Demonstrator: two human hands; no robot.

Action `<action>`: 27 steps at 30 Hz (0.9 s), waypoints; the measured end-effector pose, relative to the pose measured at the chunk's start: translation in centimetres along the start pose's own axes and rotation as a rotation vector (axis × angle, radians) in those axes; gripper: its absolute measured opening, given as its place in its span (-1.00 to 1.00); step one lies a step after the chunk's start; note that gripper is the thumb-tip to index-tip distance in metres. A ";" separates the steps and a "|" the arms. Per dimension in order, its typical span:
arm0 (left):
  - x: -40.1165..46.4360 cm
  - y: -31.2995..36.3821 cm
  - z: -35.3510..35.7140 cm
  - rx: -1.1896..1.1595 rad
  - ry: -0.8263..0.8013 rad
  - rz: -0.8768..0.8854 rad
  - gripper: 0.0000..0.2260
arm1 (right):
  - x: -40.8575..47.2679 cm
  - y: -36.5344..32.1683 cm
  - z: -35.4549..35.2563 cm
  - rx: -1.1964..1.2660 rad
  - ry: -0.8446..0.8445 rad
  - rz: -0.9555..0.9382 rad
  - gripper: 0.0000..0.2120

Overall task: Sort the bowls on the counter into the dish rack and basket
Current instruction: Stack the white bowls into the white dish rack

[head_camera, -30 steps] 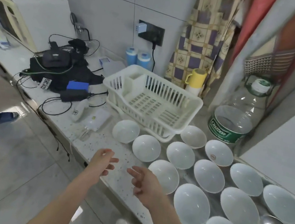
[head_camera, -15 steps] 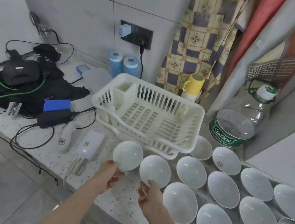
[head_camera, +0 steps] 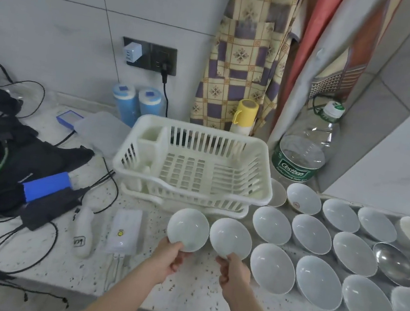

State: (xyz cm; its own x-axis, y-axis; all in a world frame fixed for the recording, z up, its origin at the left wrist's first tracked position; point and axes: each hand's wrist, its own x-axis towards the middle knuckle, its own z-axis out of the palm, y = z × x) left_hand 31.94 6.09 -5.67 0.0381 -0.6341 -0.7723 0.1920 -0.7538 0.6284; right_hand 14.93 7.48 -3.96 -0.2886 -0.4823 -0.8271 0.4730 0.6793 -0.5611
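A white slatted dish rack [head_camera: 145, 173] stands on the speckled counter with nothing inside it. Just in front of it my left hand [head_camera: 169, 257] grips the near rim of the leftmost white bowl [head_camera: 188, 227], tilted toward me. My right hand [head_camera: 233, 271] pinches the near rim of the white bowl beside it [head_camera: 230, 237]. Several more white bowls [head_camera: 271, 224] lie in rows to the right, with shiny metal bowls [head_camera: 393, 263] at the far right. No separate basket can be told apart from the rack.
Left of the rack lie black cables, a blue box [head_camera: 45, 188], a black adapter and white devices [head_camera: 125, 230]. Behind the rack stand two blue containers [head_camera: 135, 104], a yellow-lidded bottle [head_camera: 245, 116] and a large Cestbon water jug [head_camera: 302, 151]. The counter edge runs close below my wrists.
Both hands reached forward from the counter's edge and each took hold of a bowl's near rim. The view has moved closer to the counter and rack.
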 end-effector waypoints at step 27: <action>-4.7 12.9 -4.7 0.124 -0.250 0.322 -0.78 | -9.0 -10.1 2.6 -0.032 0.030 -0.650 -0.90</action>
State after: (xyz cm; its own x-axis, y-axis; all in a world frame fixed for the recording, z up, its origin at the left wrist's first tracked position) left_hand 38.89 0.20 5.64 -0.1652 -0.8510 -0.4984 0.0887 -0.5162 0.8519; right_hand 14.90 3.58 9.24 -0.5310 -0.7849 -0.3193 0.1691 0.2710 -0.9476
